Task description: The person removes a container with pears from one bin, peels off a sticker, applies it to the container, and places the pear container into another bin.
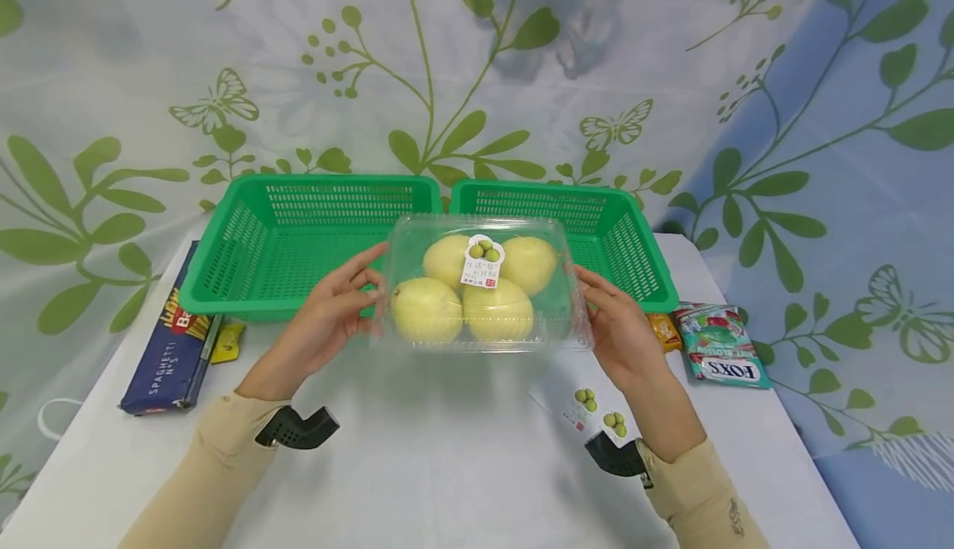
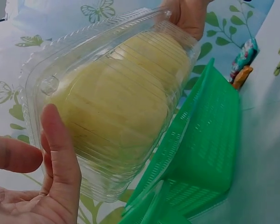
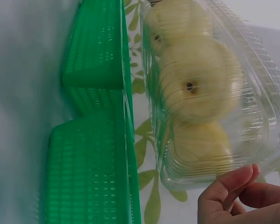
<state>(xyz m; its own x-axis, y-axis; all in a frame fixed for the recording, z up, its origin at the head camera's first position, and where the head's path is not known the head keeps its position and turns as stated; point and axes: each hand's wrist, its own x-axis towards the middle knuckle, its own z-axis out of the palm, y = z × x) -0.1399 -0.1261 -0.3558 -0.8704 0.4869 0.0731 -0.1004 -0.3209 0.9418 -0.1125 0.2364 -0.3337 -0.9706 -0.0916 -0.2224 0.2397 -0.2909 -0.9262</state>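
Note:
A clear plastic clamshell box [image 1: 555, 317] with several round, pale yellow fruits [image 1: 428, 309] is held up over the table, in front of the green baskets. On its lid sits a white label [image 1: 483, 263] with printed green fruits and writing. My left hand [image 1: 328, 317] holds the box's left edge by the fingertips. At the opposite edge, my right hand [image 1: 622, 325] grips the rim; its thumb [image 3: 231, 182] shows at the plastic in the right wrist view. Ridged box walls and the fruits' dark ends [image 3: 190, 87] also show there.
Two green plastic baskets [image 1: 253, 310] [image 1: 656, 272] stand side by side at the back. A blue spaghetti pack [image 1: 167, 358] and a small yellow packet [image 1: 227, 342] lie left. To the right are a Fox's bag [image 1: 721, 344], an orange packet [image 1: 665, 332] and loose printed labels [image 1: 615, 425].

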